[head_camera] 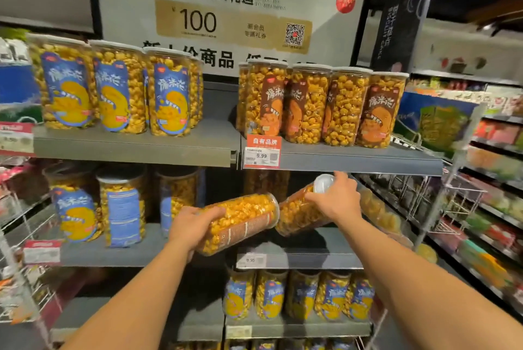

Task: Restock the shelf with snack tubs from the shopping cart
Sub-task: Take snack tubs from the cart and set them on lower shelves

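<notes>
L hand (195,225) fingers (212,211) clamped on L tub (243,222), R hand (336,202) likewise on R tub (297,212); both tilted, prob. to enter mid shelf (297,240).

We are in a supermarket aisle: grey shelves (135,149) lined with identical popcorn tubs (169,95), a red price tag (262,151) reading 9.99, and a membership promotion sign (226,10) with a QR code (294,34) overhead
</notes>
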Tool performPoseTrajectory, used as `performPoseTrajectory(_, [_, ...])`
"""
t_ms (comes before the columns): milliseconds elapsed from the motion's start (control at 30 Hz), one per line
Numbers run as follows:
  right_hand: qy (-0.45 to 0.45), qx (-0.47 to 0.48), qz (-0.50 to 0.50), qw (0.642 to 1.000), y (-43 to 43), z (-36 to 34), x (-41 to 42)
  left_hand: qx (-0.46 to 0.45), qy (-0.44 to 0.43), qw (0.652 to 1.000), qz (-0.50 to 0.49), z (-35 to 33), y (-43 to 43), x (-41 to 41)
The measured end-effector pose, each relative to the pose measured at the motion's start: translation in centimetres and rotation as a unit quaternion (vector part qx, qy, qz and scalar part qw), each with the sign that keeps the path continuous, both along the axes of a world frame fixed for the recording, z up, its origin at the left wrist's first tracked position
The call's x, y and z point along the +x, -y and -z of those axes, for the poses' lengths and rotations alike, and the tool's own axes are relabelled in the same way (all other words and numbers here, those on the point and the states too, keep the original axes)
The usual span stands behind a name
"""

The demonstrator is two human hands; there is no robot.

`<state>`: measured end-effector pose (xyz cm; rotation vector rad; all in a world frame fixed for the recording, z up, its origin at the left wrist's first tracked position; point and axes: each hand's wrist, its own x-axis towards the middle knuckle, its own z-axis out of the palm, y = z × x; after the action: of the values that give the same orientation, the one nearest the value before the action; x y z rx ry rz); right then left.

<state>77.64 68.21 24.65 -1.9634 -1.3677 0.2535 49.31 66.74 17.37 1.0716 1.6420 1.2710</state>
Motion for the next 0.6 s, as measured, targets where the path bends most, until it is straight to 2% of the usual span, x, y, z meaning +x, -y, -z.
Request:
performPoseTrajectory(200, [0.068,-0.048,0.006,0.997,-4.7,0.8,-0.7,-0.042,0.236,0.971,0.016,1.9,-5.9,0.6])
performPoseTrajectory(367, [0.126,-0.104,-0.043,0.986,-7.6,1.1,-2.3,-0.078,0.302,0.948,0.058,3.9,-9.5,1.4])
performPoseTrajectory(500, [0.091,-0.192,-0.076,0.974,-9.9,1.7,-3.3,-0.090,0.332,0.935,0.084,4.6,-11.6,2.7])
performPoseTrajectory(600, [0.061,-0.220,-0.109,0.967,-12.1,2.6,-3.2,-0.090,0.373,0.920,0.081,5.1,-13.0,3.9])
